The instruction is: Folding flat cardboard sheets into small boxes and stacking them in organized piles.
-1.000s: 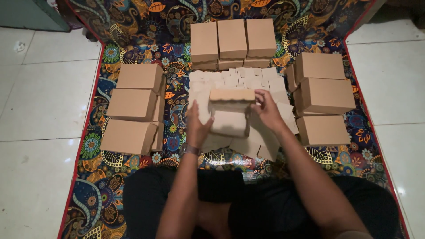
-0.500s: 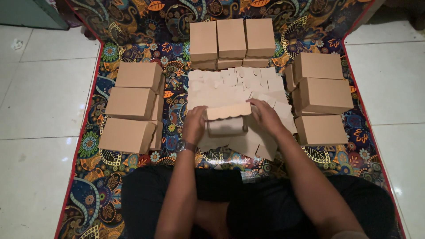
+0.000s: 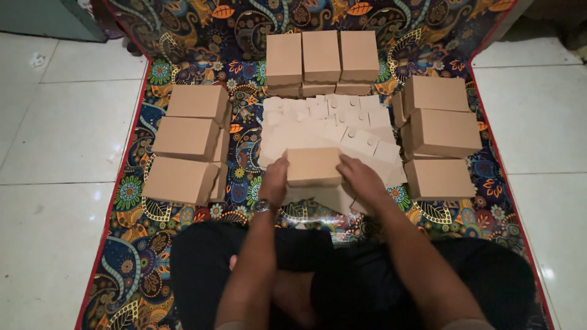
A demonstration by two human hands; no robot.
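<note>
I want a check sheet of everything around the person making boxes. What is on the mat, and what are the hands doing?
Surface: patterned mat with a red edge, laid on a white tiled floor.
Job's things: half-folded cardboard box held over a pile of flat box blanks.
Clutter: finished boxes on the left, at the top and on the right.
Hands: left hand and right hand grip the sides of the half-folded cardboard box; a wristwatch sits on the left wrist.
Cables: nothing seen.
Surroundings: green object at the top left corner.
</note>
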